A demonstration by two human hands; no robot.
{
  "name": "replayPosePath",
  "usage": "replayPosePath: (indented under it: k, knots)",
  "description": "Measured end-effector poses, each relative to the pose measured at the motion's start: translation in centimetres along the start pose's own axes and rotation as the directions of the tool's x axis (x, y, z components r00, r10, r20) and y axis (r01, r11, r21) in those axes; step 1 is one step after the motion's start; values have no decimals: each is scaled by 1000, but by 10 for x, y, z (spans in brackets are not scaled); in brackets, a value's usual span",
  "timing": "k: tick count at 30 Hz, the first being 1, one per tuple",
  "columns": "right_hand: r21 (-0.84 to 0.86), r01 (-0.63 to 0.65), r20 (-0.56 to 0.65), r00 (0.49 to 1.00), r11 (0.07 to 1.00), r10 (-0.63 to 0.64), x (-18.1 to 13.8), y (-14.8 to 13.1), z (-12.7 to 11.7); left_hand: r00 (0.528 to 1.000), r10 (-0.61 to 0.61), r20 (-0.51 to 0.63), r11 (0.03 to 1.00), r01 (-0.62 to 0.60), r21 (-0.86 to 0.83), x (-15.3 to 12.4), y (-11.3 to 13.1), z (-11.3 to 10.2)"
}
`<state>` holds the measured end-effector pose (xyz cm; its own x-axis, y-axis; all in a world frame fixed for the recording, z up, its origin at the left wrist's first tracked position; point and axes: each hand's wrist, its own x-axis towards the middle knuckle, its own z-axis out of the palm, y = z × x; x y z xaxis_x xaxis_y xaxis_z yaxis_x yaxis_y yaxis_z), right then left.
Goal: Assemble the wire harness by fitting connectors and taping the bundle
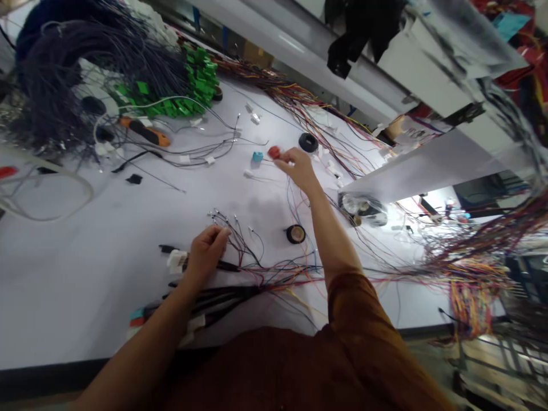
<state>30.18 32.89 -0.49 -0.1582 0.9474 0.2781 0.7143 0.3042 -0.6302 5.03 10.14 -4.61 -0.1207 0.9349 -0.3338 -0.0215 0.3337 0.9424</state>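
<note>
My right hand (297, 165) reaches over the table with thumb and forefinger pinched on a red connector (274, 152), slightly blurred. Just left of it lies a light-blue connector (257, 156), and a white connector (248, 174) rests below that. Nearer my body, my left hand (208, 249) is closed, its fingertips pinched at a fan of thin dark wires (240, 242) with metal terminals on their ends. Exactly which wires it grips is partly hidden by the fingers. Black-sleeved harness branches (231, 294) run beneath my left forearm, with a white connector (176, 261) beside the wrist.
Black tape rolls (295, 234) (307, 142) lie near my right arm. At the back left are a bundle of dark cables (107, 51), green connectors (201, 74) and an orange-handled tool (145, 132). Long loose wires (299, 114) line the back, below a white rail (274, 34).
</note>
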Motion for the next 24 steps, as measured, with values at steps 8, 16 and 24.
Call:
replayPosePath:
  k: [8,16,24]
  knots:
    - [-342,-309,31,940,888,340,15,42,6,1000,23,2,1000,-23,-16,1,-4,-1]
    - [-314,-321,-158,946,893,285,24,29,-8,1000,-25,7,999,25,-46,2,0,0]
    - [187,-490,329,848,851,416,-7,17,-20,1000,25,14,999,-25,-25,2,-6,-1]
